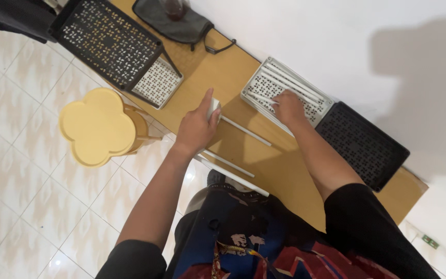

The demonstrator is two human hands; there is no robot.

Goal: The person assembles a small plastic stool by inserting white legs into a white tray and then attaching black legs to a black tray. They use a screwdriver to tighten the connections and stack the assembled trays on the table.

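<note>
My left hand (197,124) rests on the wooden table (218,72) and grips a small white piece (213,107) joined to a long white rod (246,131). Two more white rods (228,163) lie side by side near the table's front edge. My right hand (287,106) reaches into a white perforated tray (269,77) that holds several white rods (292,82); its fingers touch them, and I cannot see whether they grasp one.
A black perforated tray (362,142) lies right of the white one. At far left a large black perforated panel (104,39) overlaps a small white one (158,82). A dark pouch (174,26) sits at the back. A yellow stool (99,126) stands on the tiled floor.
</note>
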